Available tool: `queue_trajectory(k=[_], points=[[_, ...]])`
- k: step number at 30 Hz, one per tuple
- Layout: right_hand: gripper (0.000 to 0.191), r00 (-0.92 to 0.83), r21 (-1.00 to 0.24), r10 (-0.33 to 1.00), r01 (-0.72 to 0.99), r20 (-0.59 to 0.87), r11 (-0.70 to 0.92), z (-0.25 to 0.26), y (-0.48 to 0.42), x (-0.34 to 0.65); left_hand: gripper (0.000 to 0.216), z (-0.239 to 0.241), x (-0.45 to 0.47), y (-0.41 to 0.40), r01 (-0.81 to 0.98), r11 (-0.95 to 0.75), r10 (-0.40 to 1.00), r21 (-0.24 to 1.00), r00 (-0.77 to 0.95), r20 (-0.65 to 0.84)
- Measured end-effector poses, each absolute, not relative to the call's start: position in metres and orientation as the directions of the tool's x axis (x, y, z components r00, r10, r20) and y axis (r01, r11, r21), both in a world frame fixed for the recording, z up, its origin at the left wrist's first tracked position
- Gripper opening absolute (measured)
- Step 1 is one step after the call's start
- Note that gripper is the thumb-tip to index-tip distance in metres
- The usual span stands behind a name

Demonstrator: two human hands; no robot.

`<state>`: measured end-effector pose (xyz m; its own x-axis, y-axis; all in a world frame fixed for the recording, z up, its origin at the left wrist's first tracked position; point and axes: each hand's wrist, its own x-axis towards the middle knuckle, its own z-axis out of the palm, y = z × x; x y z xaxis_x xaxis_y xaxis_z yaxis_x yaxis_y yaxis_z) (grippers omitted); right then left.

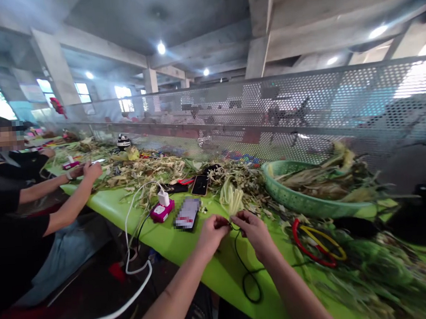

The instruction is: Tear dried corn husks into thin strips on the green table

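Note:
My left hand (216, 231) and my right hand (253, 230) meet above the green table (220, 268). Their fingertips are pinched on a thin black cord (237, 255), which hangs down and curls into a loop on the table by my right forearm. Directly beyond my fingertips is a pale bundle of dried husks (233, 198); whether the cord goes round it I cannot tell. To the left of my left hand lies a phone (187, 213) with its screen lit. A second, dark phone (200, 185) rests farther back.
A green basket (292, 200) of husks stands at right, with red (296, 236) and yellow rings (323, 244) and green netting before it. At left are a pink power strip (161, 211), a white cable (128, 233) and a co-worker (30, 211). A perforated metal partition (305, 124) runs behind.

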<state>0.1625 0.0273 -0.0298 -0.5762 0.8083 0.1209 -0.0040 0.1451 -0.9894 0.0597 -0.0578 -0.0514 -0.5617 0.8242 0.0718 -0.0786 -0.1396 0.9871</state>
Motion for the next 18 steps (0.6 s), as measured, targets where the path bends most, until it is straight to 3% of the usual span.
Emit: queue_trajectory(k=[9,18], points=[[0.03,-0.499,-0.986,0.851,-0.116,0.163,0.121,-0.027,0.033,0.169,0.027,-0.037,0.055,-0.044,0.048,-0.085,0.893,0.995,-0.44,0.097],[0.033,-0.479,-0.989,0.874,-0.148,0.083,0.013,-0.014,0.033,0.174,0.024,-0.019,0.054,-0.011,-0.059,-0.131,0.885,0.99,-0.457,0.09]])
